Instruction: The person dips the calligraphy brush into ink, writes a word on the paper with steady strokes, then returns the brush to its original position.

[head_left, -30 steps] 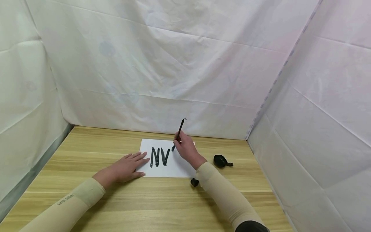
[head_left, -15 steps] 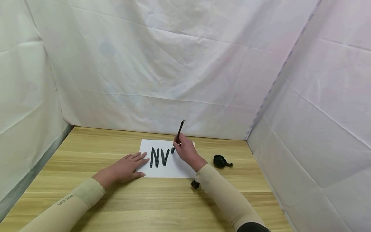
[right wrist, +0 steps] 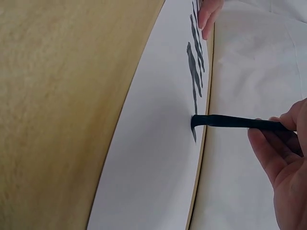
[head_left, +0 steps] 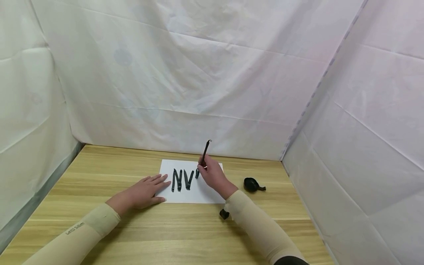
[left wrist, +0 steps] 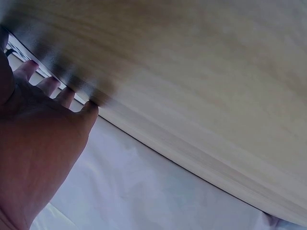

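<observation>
A sheet of white paper [head_left: 205,193] lies on the wooden table, bearing black painted letters [head_left: 181,179] that read N and V, with a short stroke [head_left: 197,173] to their right. My right hand [head_left: 214,172] pinches a dark writing brush [head_left: 205,151] by its handle, a small loop at its top end. In the right wrist view the bristles [right wrist: 194,121] press on the paper at that stroke. My left hand [head_left: 145,189] rests flat with fingers spread on the paper's left edge. Its fingertips are seen from behind in the left wrist view.
A black ladle-shaped dish [head_left: 252,184] with a short handle stands right of the paper. A small black block-like object [head_left: 224,214] sits by the right forearm, below the paper. White cloth [head_left: 185,73] hangs behind the table [head_left: 149,235] and on both sides.
The brush and my right hand have moved slightly toward me, and the short stroke right of the V has grown longer downward. The small black object has shifted slightly. My left hand has stayed put.
</observation>
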### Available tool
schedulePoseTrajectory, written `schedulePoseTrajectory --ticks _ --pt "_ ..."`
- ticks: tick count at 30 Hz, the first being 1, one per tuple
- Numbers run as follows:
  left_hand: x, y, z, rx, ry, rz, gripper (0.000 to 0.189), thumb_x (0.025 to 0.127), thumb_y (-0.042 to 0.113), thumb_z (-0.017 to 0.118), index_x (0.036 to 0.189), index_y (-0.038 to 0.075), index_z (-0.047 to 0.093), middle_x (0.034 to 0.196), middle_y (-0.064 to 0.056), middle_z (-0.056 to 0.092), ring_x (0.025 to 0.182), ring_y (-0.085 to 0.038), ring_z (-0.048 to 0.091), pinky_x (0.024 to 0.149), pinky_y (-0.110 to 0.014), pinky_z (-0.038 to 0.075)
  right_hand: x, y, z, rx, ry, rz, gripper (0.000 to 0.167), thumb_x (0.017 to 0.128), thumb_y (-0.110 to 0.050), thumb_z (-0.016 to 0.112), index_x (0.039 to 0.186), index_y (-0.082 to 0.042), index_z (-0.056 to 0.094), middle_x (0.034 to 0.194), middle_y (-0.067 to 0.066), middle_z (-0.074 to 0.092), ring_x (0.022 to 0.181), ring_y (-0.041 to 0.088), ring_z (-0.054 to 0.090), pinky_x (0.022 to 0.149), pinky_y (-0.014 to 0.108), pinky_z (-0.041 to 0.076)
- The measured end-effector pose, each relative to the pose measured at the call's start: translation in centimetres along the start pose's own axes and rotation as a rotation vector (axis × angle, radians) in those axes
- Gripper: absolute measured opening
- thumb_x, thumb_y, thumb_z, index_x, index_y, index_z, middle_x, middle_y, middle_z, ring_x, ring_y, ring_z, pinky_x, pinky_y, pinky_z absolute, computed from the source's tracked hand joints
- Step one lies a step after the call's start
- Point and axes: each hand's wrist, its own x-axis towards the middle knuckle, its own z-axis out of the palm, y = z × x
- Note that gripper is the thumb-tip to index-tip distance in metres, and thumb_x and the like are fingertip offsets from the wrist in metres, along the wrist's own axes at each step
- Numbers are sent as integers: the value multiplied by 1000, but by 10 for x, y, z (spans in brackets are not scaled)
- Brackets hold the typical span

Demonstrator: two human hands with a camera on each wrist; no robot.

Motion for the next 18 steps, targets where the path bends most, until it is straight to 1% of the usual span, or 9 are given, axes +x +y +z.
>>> schedulePoseTrajectory --ticks 13,18 --pt "0 0 1 3 4 1 69 113 45 63 167 5 48 174 -26 38 160 -52 35 124 -72 33 -6 -3 1 -1 2 -10 11 108 -3 69 112 -10 62 106 2 71 99 15 74 84 31 64" --pt "0 -1 2 3 5 0 69 113 46 63 167 5 48 174 -26 37 160 -52 35 124 -73 33 -9 -3 2 4 -8 -11 13 108 -2 69 113 -11 61 108 4 72 101 15 74 85 32 64"
